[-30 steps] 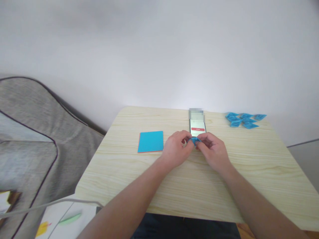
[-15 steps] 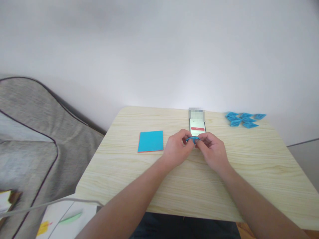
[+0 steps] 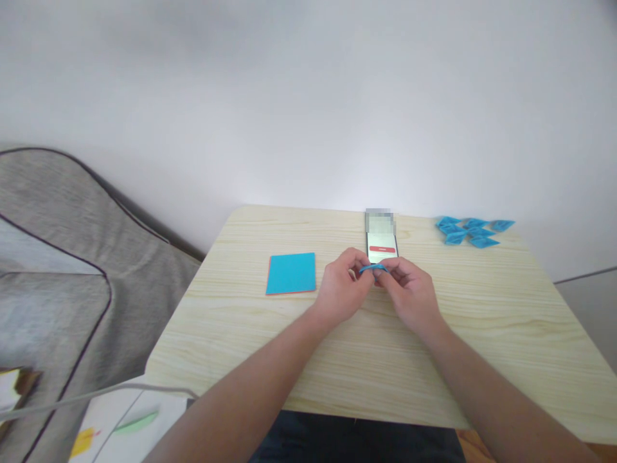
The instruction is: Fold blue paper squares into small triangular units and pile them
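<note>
My left grip [image 3: 343, 290] and right grip [image 3: 413, 290] pinch a small, folded blue paper piece [image 3: 373, 268] between them; lit rectangular phone [image 3: 382, 249] just beyond. Apparently I'm shaping a fold; next press likely calls for light, even pressure.

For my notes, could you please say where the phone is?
In the head view, the phone is right of centre, just beyond the left hand and right hand.
</note>
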